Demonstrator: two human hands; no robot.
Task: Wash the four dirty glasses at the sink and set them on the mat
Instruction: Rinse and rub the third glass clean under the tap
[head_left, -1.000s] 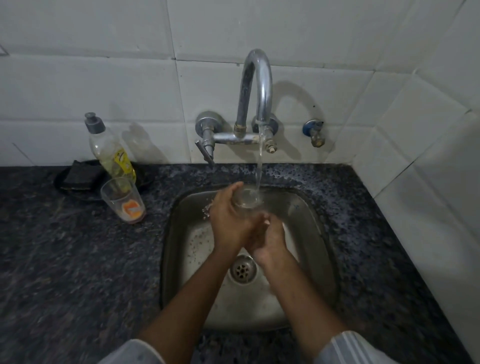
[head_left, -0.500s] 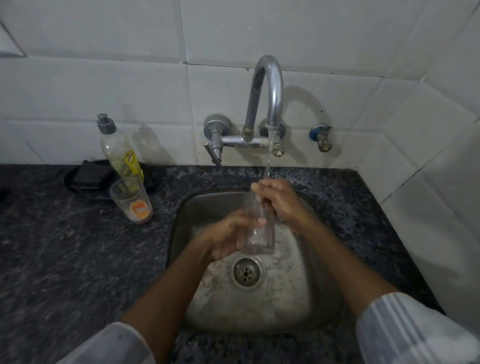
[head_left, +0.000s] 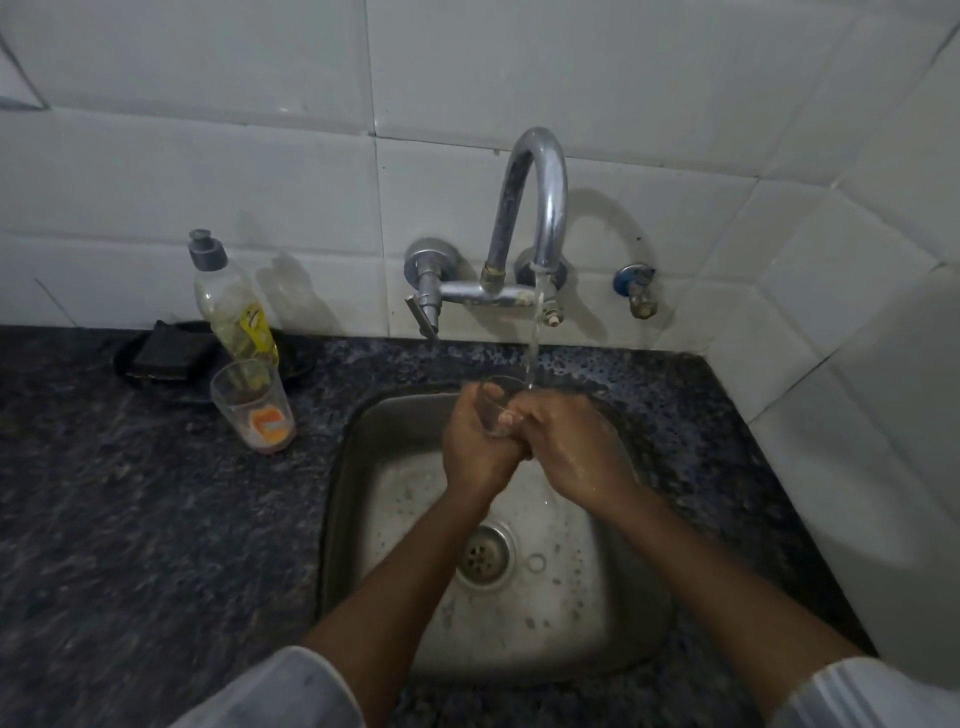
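A clear glass (head_left: 493, 402) is held upright over the steel sink (head_left: 353, 499), under the running stream from the tap (head_left: 540, 208). My left hand (head_left: 475, 447) wraps its left side and my right hand (head_left: 563, 441) closes on its right side; most of the glass is hidden by my fingers. A second glass (head_left: 254, 405), with an orange label and reddish dregs, stands on the dark counter left of the sink. No mat is in view.
A dish-soap bottle (head_left: 231, 306) stands behind the second glass, beside a black dish holding a dark scrub pad (head_left: 166, 353). The speckled granite counter (head_left: 130, 519) surrounds the sink. White tiled walls close in behind and on the right. The drain (head_left: 483, 556) sits mid-basin.
My hands have brought the glass up and closer under the stream, with the right hand shifting from its rim down to its side. The view has tilted.
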